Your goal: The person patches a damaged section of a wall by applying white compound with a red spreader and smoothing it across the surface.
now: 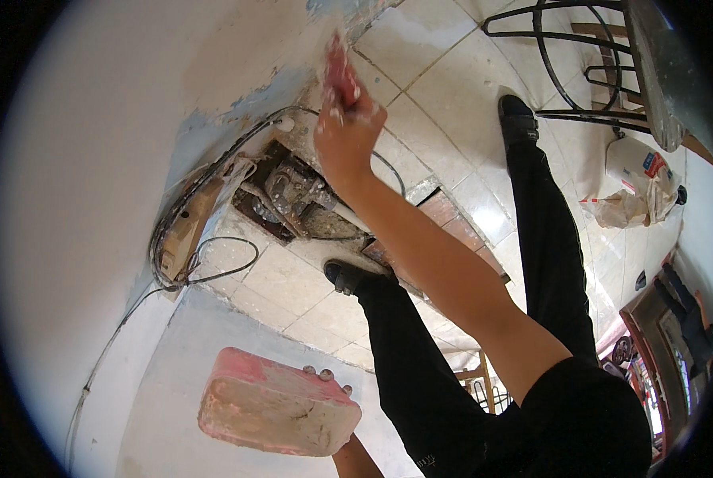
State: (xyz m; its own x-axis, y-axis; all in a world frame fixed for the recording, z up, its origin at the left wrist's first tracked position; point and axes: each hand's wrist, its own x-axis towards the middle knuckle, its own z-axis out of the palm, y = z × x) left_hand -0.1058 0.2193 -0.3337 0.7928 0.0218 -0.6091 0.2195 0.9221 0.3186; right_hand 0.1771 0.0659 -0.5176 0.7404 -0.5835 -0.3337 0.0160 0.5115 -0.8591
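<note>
My right hand [347,139] is closed around a red scraper-like tool [339,73] smeared with white paste. Motion blurs the tool's end, which is at the wall [245,40] near a patch of bare blue paint. Lower down, my left hand [327,375] grips a pink plastic tub [280,406] from its far side. Only some fingertips show over the tub's edge, and they are coated with paste. Dried-looking beige plaster covers much of the tub's broad face.
Below my right hand, a floor pit [288,195] holds pipes and dirty fittings. A black cable [159,239] loops along the wall past a wooden board [189,227]. My shoes [518,119] stand on pale tiles. At right are a metal-framed chair [579,64] and a white bucket [631,163] with a plastic bag.
</note>
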